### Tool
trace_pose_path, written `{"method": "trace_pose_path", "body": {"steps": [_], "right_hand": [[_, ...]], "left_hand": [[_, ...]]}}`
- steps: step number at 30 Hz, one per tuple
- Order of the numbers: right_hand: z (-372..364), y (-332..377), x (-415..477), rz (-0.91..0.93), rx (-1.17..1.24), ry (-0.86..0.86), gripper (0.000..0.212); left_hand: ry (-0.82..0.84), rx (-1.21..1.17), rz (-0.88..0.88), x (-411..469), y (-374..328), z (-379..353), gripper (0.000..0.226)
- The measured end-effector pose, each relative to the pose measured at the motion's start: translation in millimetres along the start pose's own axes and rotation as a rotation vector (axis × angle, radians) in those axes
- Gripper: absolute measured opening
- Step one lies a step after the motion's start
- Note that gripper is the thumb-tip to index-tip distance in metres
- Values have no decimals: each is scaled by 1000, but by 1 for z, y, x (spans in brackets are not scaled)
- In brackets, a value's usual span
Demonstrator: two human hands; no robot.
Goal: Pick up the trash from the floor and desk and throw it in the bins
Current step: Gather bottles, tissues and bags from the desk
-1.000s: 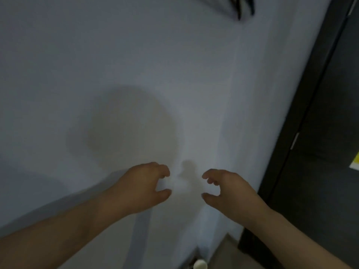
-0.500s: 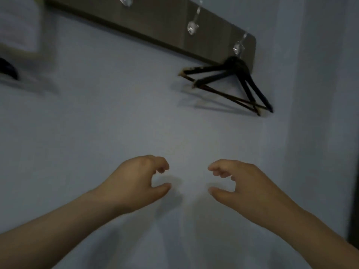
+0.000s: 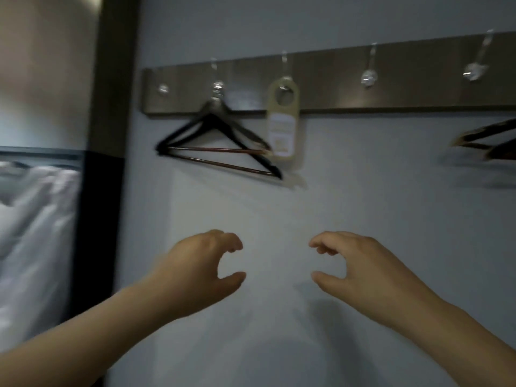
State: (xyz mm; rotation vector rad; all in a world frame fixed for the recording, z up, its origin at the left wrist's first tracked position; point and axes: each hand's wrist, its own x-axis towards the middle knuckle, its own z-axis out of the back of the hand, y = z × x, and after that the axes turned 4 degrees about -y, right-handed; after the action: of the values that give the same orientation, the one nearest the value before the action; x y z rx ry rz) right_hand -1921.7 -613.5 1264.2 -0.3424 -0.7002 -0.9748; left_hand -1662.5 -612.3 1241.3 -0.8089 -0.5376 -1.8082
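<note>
Wall and rack finishes, dim light.
Matt smooth painted wall (image 3: 363, 191); brushed wood-look rail (image 3: 335, 79), glossy clear hooks (image 3: 369, 78); dark hangers (image 3: 217, 141); card tag (image 3: 282, 121); white cloth (image 3: 36, 233).

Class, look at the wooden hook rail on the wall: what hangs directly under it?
Under the hook rail hang black hangers and a beige door tag; more hangers are cut off at the right edge. The tag's print is too blurred to read.
</note>
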Motion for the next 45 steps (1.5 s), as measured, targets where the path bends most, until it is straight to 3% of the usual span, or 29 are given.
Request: {"method": "trace_pose_path", "body": {"steps": [13, 21, 32, 45], "right_hand": [[-79, 329, 48, 466, 456, 90, 46], [-115, 475, 50, 661, 555, 163, 45], [-192, 582, 103, 808, 654, 167, 47], [-322, 655, 231, 799, 710, 196, 48]], "left_hand": [[42, 337, 387, -224, 158, 216, 44], [37, 465, 626, -330, 206, 303, 43], [14, 613, 782, -378, 302, 330, 44], [30, 627, 876, -359, 471, 305, 44]]}}
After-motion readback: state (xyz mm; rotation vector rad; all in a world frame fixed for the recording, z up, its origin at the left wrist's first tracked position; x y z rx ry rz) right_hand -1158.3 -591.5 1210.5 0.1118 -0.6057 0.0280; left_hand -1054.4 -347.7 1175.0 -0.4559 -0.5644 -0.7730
